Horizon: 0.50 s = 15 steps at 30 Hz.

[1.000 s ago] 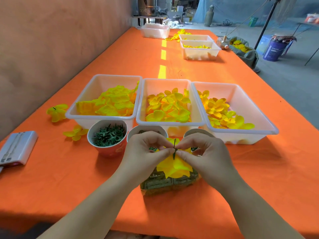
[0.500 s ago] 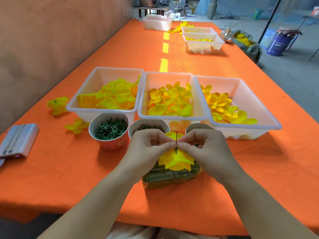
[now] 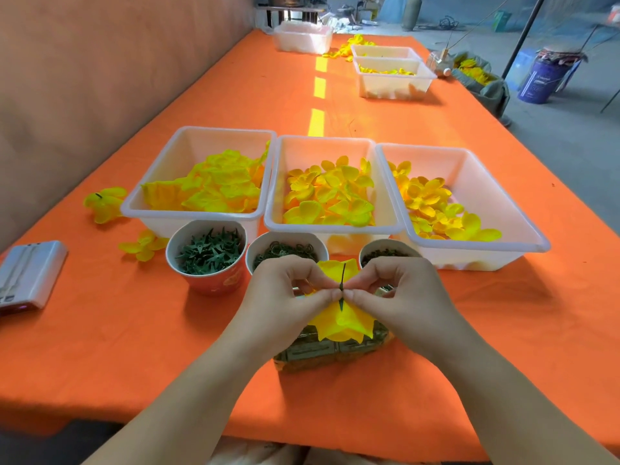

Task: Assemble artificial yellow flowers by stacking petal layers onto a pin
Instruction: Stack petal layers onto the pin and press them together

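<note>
A thin dark green pin (image 3: 343, 276) stands upright through a yellow petal layer (image 3: 342, 322) above a clear box of green parts (image 3: 322, 350). My left hand (image 3: 285, 297) and my right hand (image 3: 399, 293) meet at the pin, fingertips pinching the petal layer on either side of it. Three white bins behind hold loose yellow petals: left bin (image 3: 188, 216), middle bin (image 3: 335, 226), right bin (image 3: 476, 243).
Three cups stand before the bins: green star calyxes (image 3: 208, 253), small rings (image 3: 285, 250), dark bits (image 3: 382, 251). Two finished yellow flowers (image 3: 104, 203) (image 3: 144, 245) lie at left, beside a grey device (image 3: 28, 276). More bins (image 3: 392, 75) sit far back on the orange table (image 3: 100, 347).
Both hands stay pinched at the pin and petal layer. The view has tilted slightly, so the bins and hands sit a little higher in the frame; nothing was picked up or let go.
</note>
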Each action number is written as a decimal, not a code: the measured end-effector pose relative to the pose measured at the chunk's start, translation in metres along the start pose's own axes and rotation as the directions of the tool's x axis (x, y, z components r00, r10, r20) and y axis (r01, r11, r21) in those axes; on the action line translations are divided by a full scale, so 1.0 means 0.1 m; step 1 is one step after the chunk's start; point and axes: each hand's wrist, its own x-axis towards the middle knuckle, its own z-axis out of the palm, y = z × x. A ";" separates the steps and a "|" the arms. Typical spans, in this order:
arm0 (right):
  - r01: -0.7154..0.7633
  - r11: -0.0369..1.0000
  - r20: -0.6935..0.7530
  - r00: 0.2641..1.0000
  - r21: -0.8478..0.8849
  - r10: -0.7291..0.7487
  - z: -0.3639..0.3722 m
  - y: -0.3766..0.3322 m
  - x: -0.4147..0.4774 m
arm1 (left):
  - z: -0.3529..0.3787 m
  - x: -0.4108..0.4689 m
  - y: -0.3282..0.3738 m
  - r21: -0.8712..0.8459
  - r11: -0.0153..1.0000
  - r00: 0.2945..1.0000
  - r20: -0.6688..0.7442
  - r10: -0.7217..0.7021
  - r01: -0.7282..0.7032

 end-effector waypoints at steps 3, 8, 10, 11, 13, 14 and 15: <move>0.008 0.999 0.004 1.000 -0.032 -0.008 -0.01 0.03 0.01 | 0.00 0.04 0.02 0.089 0.996 0.999 0.020 0.026 -0.027; 0.126 0.972 -0.042 0.990 -0.200 -0.137 0.03 -0.02 0.00 | 0.04 -0.01 0.02 0.260 0.958 0.990 -0.045 0.135 -0.119; 0.101 0.984 -0.053 0.993 -0.148 -0.110 0.02 0.00 -0.06 | 0.01 -0.04 0.00 0.169 0.981 0.995 -0.029 0.098 -0.092; 0.065 0.992 -0.039 0.997 -0.105 -0.069 0.00 0.00 -0.06 | -0.01 -0.05 -0.02 0.128 0.990 0.997 -0.016 0.069 -0.067; 0.024 0.998 -0.006 1.000 -0.061 -0.025 -0.07 0.00 -0.05 | -0.04 -0.06 -0.03 0.083 0.996 1.000 -0.014 0.026 -0.025; 0.028 0.997 0.005 1.000 -0.068 -0.028 -0.11 -0.01 -0.03 | -0.05 -0.06 -0.03 0.061 0.998 1.000 -0.026 0.010 -0.008; 0.036 0.996 0.015 0.999 -0.080 -0.034 -0.14 -0.03 0.00 | -0.06 -0.06 -0.03 0.036 0.999 0.999 -0.043 -0.003 0.004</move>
